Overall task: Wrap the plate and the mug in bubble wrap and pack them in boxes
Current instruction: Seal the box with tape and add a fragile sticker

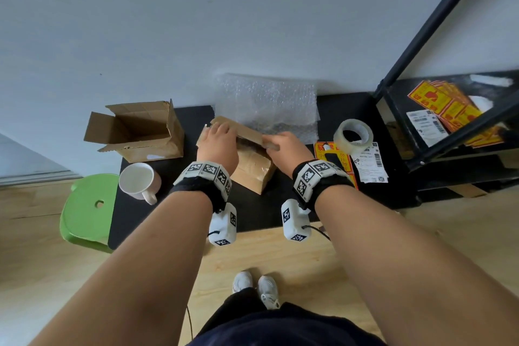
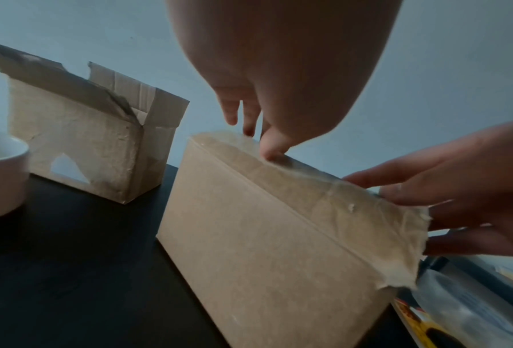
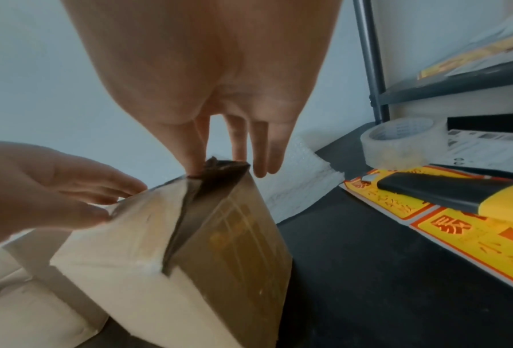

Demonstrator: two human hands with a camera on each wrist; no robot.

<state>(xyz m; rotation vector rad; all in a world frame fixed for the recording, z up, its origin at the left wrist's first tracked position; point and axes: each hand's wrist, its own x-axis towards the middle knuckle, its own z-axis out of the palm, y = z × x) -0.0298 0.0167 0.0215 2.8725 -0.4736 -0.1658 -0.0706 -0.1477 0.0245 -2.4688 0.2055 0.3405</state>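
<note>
A black bench carries everything. At 10 o'clock from the hands stands an open box, flaps up, nothing visible inside it. At 8 o'clock a white mug sits upright and unwrapped, near the bench's left edge, apart from both boxes. A sheet of bubble wrap leans against the wall at 12 o'clock, just behind the hands. At 2 o'clock lies a roll of clear tape, partly on a white shipping label, with yellow stickers just beside them; the right wrist view shows a black-and-yellow tool lying on those stickers. A black shelf rack stands at 3 o'clock, a green stool at 8 o'clock beyond the bench edge. Nothing lies between the hands and the box they work on.

That taped box sits tilted in the middle of the bench, directly under both hands. The left hand rests straight fingers and thumb on its top flap, released, pressing rather than clutching. The right hand pinches the flap's right end, thumb on the near side and fingers beyond it. The plate cannot be seen.

Count: two boxes, one mug, one tape roll, one bubble wrap sheet.
</note>
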